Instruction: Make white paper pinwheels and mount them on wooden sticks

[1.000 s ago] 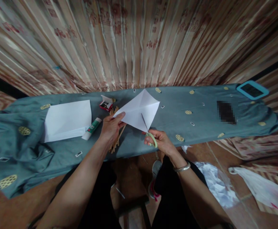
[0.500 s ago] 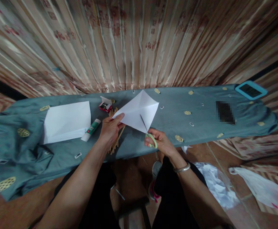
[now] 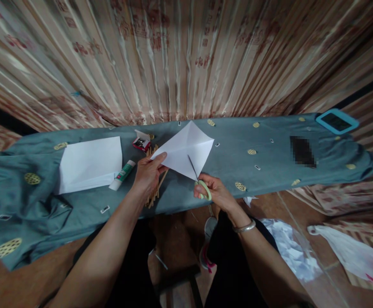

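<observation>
A creased, kite-shaped sheet of white paper is held above the cloth, its left corner pinched by my left hand. My right hand grips a pair of scissors with pale green handles. One dark blade lies across the paper near its lower corner; I cannot make out the other blade. Beneath my left hand lies a bundle of thin wooden sticks, partly hidden by the hand and forearm. Close by on the left are a green and white glue stick and a small open red and white box.
A stack of white paper lies on the left of the grey-green patterned cloth. On the right are a blurred dark object and a blue-framed device. Crumpled white paper and a whitish plastic bag are on the floor.
Almost nothing differs. The paper and the scissors have shifted very slightly; both hands keep their hold and place.
</observation>
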